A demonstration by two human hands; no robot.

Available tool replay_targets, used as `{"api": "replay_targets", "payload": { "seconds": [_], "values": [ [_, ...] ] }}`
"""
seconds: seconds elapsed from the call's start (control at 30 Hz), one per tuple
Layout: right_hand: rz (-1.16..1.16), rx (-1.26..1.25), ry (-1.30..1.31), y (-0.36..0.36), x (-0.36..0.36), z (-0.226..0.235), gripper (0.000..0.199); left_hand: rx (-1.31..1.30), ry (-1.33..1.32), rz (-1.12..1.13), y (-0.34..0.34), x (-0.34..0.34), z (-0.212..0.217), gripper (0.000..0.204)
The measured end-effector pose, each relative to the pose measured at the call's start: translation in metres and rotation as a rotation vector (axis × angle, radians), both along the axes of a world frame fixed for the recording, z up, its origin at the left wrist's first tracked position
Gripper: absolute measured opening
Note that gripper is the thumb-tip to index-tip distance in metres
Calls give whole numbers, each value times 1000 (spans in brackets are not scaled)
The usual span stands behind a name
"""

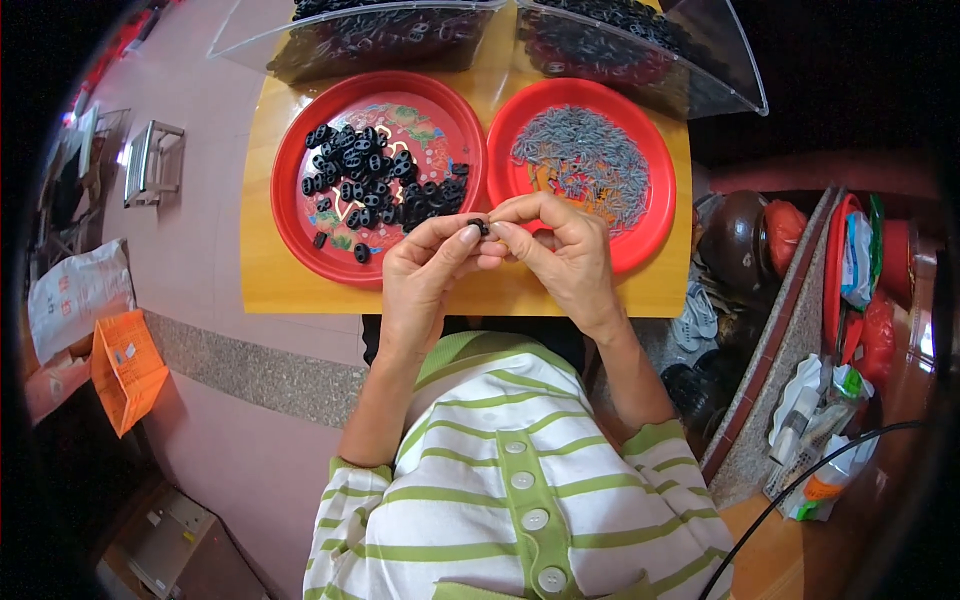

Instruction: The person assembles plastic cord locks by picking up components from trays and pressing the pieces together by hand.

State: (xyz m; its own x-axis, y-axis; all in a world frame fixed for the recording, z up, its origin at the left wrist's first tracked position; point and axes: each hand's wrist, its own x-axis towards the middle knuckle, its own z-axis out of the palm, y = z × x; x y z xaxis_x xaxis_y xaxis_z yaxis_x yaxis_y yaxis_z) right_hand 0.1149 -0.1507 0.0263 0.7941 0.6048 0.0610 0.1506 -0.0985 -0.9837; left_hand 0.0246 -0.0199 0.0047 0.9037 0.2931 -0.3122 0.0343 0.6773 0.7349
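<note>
In the head view, my left hand (425,275) and right hand (560,250) meet fingertip to fingertip, both pinched shut on one small black clip (479,226), held just nearer me than the red plate of black clips (300,215), its long axis spanning left to right.

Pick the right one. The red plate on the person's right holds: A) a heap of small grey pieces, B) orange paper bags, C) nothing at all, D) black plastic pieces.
A: the right red plate carries a heap of small grey pieces, while the black plastic pieces lie on the left red plate.
</note>
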Motion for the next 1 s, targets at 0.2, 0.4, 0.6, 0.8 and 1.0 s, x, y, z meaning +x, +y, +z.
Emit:
{"api": "replay_targets", "payload": {
  "seconds": [0.2,0.4,0.6,0.8,1.0],
  "values": [
    [28,-30,-45,3,-3,3,7,140,20,52,-3,-2,0,18],
    [48,16,36,11,-9,-3,6,178,32,99,-2,-7,-7,18],
    [146,-3,38,30,-6,-7,9,106,19,197,10,-13,-9,17],
    [290,49,336,56,29,-20,15,91,37,256,21,-18,-8,18],
    [235,-162,-583,95,45,-38,22,49,34,230,25,-19,-11,19]
  ]
}}
